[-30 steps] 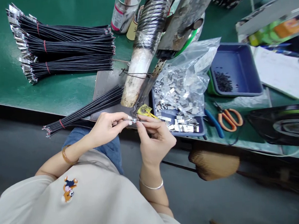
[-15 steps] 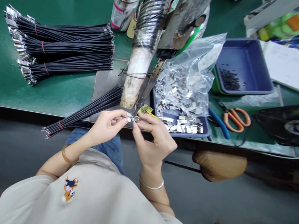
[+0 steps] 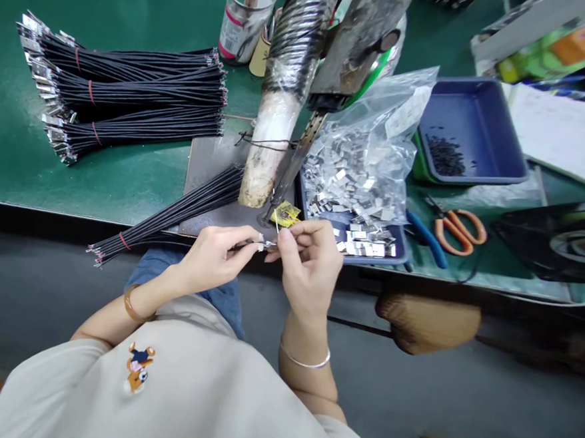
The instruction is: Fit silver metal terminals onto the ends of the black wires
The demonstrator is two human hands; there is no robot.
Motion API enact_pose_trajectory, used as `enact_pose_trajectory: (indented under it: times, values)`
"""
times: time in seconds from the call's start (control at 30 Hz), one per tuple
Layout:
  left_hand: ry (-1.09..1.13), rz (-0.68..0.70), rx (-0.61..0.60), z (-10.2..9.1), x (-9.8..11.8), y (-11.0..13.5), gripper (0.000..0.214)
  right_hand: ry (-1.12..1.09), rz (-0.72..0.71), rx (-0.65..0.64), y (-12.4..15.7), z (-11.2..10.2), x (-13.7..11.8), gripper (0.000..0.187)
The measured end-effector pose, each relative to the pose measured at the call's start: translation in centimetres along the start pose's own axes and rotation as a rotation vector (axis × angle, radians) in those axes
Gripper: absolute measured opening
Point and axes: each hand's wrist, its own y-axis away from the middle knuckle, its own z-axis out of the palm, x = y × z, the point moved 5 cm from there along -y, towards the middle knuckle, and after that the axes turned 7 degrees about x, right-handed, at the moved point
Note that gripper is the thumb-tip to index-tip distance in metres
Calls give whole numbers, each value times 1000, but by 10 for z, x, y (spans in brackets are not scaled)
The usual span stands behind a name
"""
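My left hand (image 3: 218,255) and my right hand (image 3: 310,266) meet in front of the bench edge, both pinched on one small metal connector (image 3: 269,244) between their fingertips. A thin solder wire (image 3: 276,221) rises from it toward the tip of the wrapped soldering tool (image 3: 276,120) above. A loose bundle of black cables (image 3: 172,214) lies just left of my left hand. A plastic bag of small metal shells (image 3: 363,160) spills into a blue tray (image 3: 370,257) right of my right hand.
Tied bundles of finished black cables (image 3: 128,90) lie at the back left on the green mat (image 3: 119,171). A glass jar (image 3: 246,19) stands behind the tool. A second blue tray (image 3: 471,133), orange scissors (image 3: 456,224) and blue-handled pliers (image 3: 426,236) lie to the right.
Both hands dropped slightly away from the tool's tip with the connector. My right hand turned so its fingers curl over the piece; the thin wire now shows above it.
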Motion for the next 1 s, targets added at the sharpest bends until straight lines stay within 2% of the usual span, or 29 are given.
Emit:
enact_pose_trajectory:
  times: [0.07, 0.13, 0.2, 0.23, 0.3, 0.4, 0.53, 0.67, 1.0]
  values:
    - [81, -116, -9, 1, -6, 0, 20, 23, -52, 107, 4, -6, -3, 18]
    - [205, -242, -24, 2, -12, -1, 22, 41, -165, 289, 9, -17, -10, 17]
    - [329, -314, -27, 2, -16, -3, 24, -8, -270, 453, 15, -28, -17, 17]
    - [375, -329, -27, 2, -16, -4, 25, -48, -290, 485, 17, -31, -19, 16]
    - [424, -336, -29, 2, -17, -5, 26, -92, -262, 447, 18, -31, -18, 12]
    - [432, -341, -34, 2, -18, -6, 27, 28, -244, 317, 18, -23, -14, 5]
    - [398, -339, -20, 3, -19, -8, 29, 178, -393, 188, 17, -8, -14, 9]
    - [326, -318, 6, 2, -20, -11, 28, 192, -438, 190, 12, 0, -15, 10]
    - [267, -324, -1, 0, -20, -13, 29, 156, -437, 175, 10, 0, -20, 14]
